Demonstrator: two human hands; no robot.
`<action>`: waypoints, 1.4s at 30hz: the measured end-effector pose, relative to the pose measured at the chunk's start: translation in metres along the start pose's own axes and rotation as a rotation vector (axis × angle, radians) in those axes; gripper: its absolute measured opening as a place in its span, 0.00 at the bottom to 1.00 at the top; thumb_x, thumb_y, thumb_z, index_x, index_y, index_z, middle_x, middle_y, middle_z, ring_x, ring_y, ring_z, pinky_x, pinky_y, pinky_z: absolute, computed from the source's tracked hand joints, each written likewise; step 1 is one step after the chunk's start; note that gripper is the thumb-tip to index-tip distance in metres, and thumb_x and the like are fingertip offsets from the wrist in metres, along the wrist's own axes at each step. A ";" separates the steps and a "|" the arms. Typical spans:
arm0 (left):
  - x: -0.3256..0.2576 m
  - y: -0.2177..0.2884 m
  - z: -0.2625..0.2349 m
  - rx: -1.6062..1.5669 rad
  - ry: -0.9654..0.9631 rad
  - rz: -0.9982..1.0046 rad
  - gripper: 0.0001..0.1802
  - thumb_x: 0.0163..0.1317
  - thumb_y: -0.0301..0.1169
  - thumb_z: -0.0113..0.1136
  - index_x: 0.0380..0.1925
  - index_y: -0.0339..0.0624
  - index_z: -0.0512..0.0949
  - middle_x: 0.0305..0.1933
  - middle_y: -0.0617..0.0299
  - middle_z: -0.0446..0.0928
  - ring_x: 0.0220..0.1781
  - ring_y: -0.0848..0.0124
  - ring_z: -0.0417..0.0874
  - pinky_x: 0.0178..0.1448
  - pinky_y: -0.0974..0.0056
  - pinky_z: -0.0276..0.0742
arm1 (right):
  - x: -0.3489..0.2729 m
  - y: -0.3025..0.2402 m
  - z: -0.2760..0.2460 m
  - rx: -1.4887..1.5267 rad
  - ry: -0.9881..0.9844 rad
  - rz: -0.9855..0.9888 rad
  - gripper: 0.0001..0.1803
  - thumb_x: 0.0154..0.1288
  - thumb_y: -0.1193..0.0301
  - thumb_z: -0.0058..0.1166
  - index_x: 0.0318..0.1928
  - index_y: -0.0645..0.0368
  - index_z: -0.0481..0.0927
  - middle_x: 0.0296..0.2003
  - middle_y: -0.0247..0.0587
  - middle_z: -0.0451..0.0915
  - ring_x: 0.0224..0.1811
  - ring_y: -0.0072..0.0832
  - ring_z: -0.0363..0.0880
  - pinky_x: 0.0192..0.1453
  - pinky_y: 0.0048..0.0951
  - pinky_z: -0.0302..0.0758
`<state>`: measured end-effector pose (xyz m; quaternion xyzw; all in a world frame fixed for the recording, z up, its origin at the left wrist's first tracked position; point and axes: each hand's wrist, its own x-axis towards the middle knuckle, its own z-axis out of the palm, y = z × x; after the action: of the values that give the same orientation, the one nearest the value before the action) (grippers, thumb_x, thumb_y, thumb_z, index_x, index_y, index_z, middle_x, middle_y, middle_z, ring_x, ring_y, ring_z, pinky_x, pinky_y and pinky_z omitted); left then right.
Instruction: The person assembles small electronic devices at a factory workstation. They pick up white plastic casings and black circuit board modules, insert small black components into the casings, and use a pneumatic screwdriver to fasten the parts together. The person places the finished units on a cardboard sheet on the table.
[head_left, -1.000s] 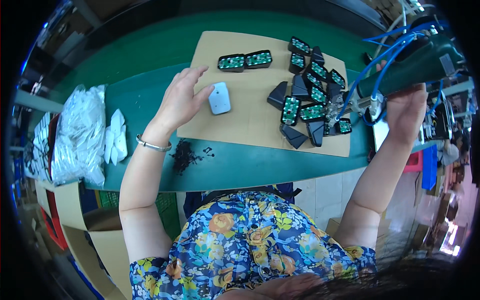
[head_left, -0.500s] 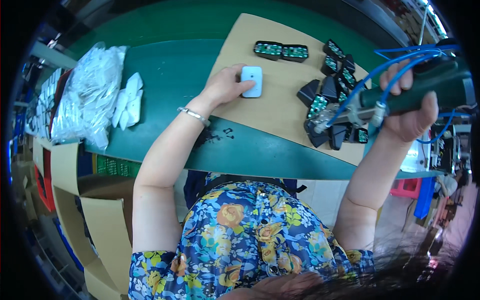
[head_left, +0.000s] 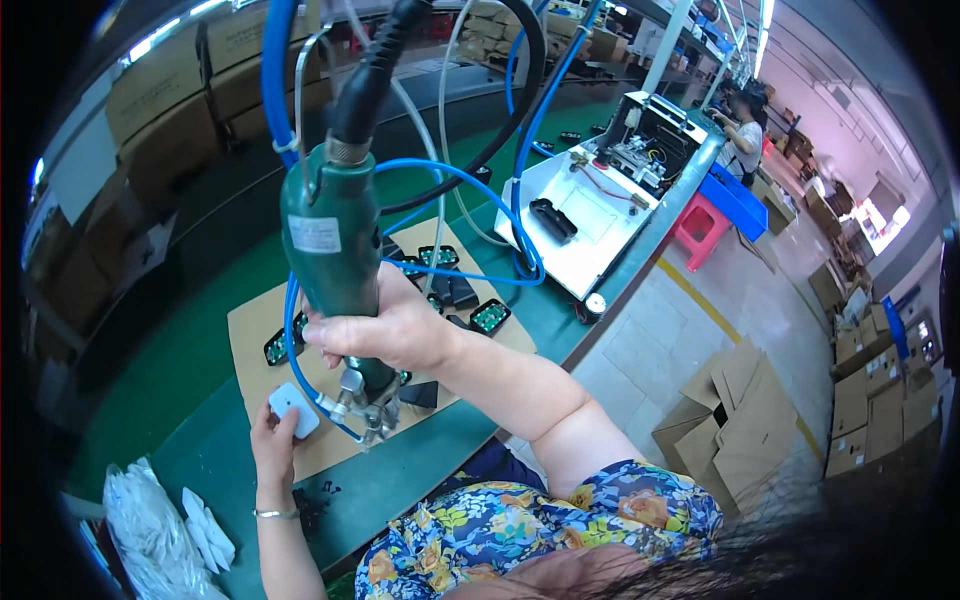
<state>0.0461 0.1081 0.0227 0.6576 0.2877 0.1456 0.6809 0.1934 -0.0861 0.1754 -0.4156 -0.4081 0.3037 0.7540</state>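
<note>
My right hand is wrapped around the green body of a powered screwdriver, held upright above the bench with its metal tip end pointing down. A black cable and a blue air hose run up from its top. At the left, my left hand pinches a small white rounded casing between thumb and fingers, against a cardboard sheet. Several black housings with green circuit boards lie on the sheet, partly hidden behind the screwdriver and my right hand.
White casing pieces and a clear plastic bag lie at the bench's near left. Beyond the sheet stands a machine with a white base. A pink stool, blue bin and open carton are rightward; farther off, a person works.
The view has swung right and up. My right hand has brought the screwdriver across from the far right, now upright near the white casing. My left hand still holds the casing.
</note>
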 end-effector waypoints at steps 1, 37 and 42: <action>-0.005 0.001 -0.002 -0.107 -0.017 -0.027 0.21 0.56 0.25 0.52 0.52 0.42 0.66 0.40 0.62 0.72 0.35 0.73 0.78 0.35 0.67 0.79 | -0.002 -0.005 -0.001 0.036 -0.049 0.022 0.19 0.48 0.72 0.59 0.40 0.64 0.69 0.27 0.38 0.73 0.26 0.23 0.74 0.31 0.24 0.75; -0.093 -0.031 0.009 -0.471 -0.049 -0.201 0.24 0.60 0.26 0.49 0.58 0.42 0.61 0.48 0.61 0.71 0.44 0.71 0.77 0.40 0.66 0.79 | 0.005 0.021 -0.013 0.157 -0.236 -0.191 0.25 0.56 0.59 0.48 0.49 0.61 0.64 0.29 0.35 0.66 0.29 0.22 0.62 0.35 0.24 0.59; -0.083 -0.035 0.019 -0.423 -0.082 -0.203 0.23 0.61 0.27 0.50 0.57 0.43 0.62 0.47 0.61 0.71 0.45 0.72 0.76 0.41 0.68 0.80 | 0.012 0.018 -0.014 0.155 -0.284 -0.172 0.26 0.57 0.56 0.46 0.51 0.61 0.63 0.30 0.37 0.68 0.29 0.25 0.65 0.36 0.27 0.63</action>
<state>-0.0145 0.0418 0.0041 0.4736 0.2877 0.1068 0.8256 0.2088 -0.0738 0.1595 -0.2725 -0.5198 0.3244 0.7418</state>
